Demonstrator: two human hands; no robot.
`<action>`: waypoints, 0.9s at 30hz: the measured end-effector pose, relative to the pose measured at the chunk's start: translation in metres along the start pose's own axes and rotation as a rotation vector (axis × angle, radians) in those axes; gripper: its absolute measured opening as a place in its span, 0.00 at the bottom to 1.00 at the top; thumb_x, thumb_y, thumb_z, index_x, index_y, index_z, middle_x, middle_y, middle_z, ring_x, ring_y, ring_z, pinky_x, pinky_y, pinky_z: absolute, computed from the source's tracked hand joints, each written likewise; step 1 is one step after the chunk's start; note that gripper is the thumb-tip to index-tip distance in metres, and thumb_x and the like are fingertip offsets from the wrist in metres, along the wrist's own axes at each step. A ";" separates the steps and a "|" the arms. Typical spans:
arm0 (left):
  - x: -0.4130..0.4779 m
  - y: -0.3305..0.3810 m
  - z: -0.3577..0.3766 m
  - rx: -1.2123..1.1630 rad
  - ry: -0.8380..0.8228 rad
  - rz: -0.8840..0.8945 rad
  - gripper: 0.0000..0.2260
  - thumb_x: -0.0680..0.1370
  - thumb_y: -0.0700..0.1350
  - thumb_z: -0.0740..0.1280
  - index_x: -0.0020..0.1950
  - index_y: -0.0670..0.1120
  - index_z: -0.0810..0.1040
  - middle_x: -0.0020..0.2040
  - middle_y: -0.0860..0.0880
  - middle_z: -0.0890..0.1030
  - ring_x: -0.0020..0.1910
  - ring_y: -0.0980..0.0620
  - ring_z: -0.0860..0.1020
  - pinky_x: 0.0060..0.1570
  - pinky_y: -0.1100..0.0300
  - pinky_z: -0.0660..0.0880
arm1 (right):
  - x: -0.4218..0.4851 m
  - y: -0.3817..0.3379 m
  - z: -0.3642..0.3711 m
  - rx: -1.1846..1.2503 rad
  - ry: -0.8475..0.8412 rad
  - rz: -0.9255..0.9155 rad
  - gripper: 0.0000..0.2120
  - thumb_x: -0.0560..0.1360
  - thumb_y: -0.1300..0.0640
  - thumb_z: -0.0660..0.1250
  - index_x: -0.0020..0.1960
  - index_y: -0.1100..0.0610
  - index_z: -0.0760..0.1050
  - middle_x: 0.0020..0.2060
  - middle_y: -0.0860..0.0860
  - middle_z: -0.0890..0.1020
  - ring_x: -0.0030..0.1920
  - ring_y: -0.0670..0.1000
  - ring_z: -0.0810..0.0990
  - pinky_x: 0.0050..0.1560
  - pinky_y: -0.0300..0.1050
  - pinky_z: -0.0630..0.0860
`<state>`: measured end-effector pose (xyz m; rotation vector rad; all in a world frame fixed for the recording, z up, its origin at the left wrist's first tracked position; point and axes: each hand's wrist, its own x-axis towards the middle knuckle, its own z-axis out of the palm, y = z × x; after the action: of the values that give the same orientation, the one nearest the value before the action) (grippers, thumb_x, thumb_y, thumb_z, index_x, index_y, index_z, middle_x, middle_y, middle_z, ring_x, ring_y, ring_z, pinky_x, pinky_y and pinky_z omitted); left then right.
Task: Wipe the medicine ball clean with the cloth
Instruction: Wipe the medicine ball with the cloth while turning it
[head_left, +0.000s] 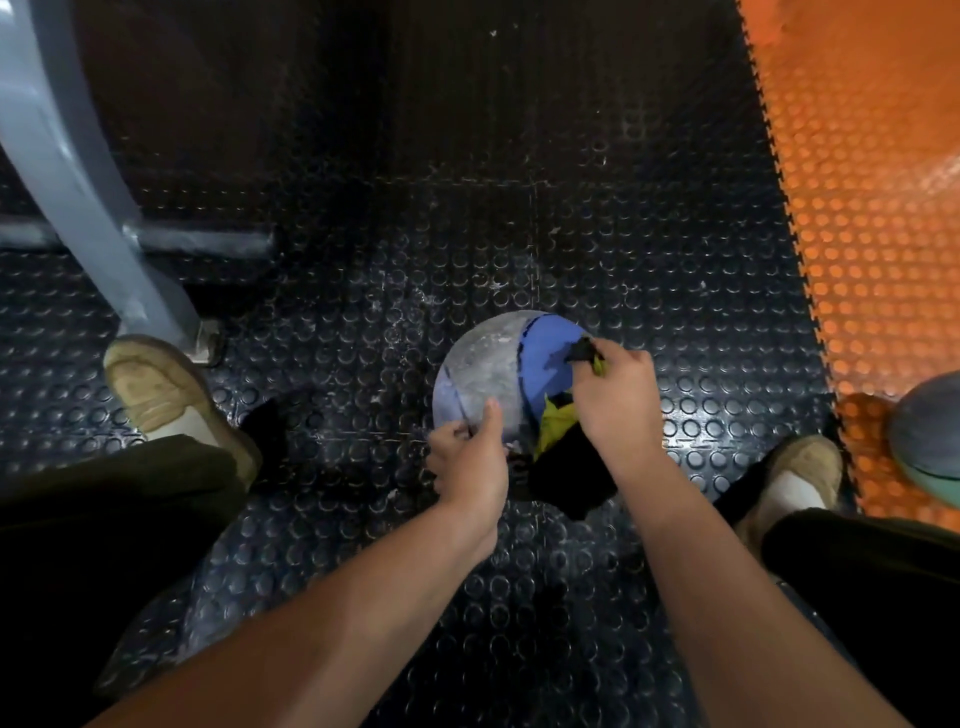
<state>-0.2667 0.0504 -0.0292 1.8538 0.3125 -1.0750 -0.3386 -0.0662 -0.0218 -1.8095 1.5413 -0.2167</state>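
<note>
On the black studded rubber floor (363, 312), between two tan shoes (166, 389), the left hand (470, 462) curls its fingers against the near left side of the dusty grey-and-blue round medicine ball (488, 364). The right hand (615, 400) grips the black-and-yellow cloth (558, 434), which is pressed on the ball's right side.

Floor: black studded mat (467, 234), scuffed white; orange studded mat (872, 234) joined along its right edge.
Centre: medicine ball (483, 364) rested on black mat.
Right edge: second ball (930, 441) sat on orange mat.
Left: grey frame (78, 182) stood on black mat.
Shoes: left shoe (156, 384) and right shoe (800, 467) flanked the medicine ball.
</note>
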 end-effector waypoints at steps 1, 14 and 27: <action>0.002 0.000 -0.003 -0.007 0.054 0.012 0.16 0.79 0.57 0.64 0.56 0.46 0.67 0.63 0.44 0.67 0.57 0.47 0.69 0.56 0.54 0.68 | 0.005 0.003 -0.002 0.024 -0.016 0.026 0.18 0.80 0.53 0.59 0.69 0.52 0.70 0.61 0.55 0.70 0.48 0.56 0.75 0.46 0.43 0.67; 0.099 0.086 0.034 0.287 -0.217 0.288 0.20 0.81 0.59 0.58 0.68 0.48 0.68 0.62 0.50 0.71 0.65 0.50 0.69 0.59 0.56 0.63 | 0.025 0.053 -0.026 0.449 0.006 0.164 0.20 0.72 0.49 0.66 0.63 0.51 0.74 0.57 0.53 0.77 0.53 0.50 0.77 0.54 0.47 0.74; 0.095 0.064 0.033 0.617 -0.422 0.544 0.21 0.78 0.62 0.62 0.70 0.59 0.70 0.71 0.52 0.68 0.68 0.51 0.68 0.67 0.53 0.65 | 0.028 0.032 0.004 0.433 0.449 0.222 0.06 0.73 0.48 0.65 0.49 0.45 0.70 0.49 0.45 0.76 0.46 0.45 0.74 0.44 0.42 0.67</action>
<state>-0.1902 -0.0315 -0.0712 1.9835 -0.8090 -1.2033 -0.3545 -0.0902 -0.0536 -1.2906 1.8113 -0.8255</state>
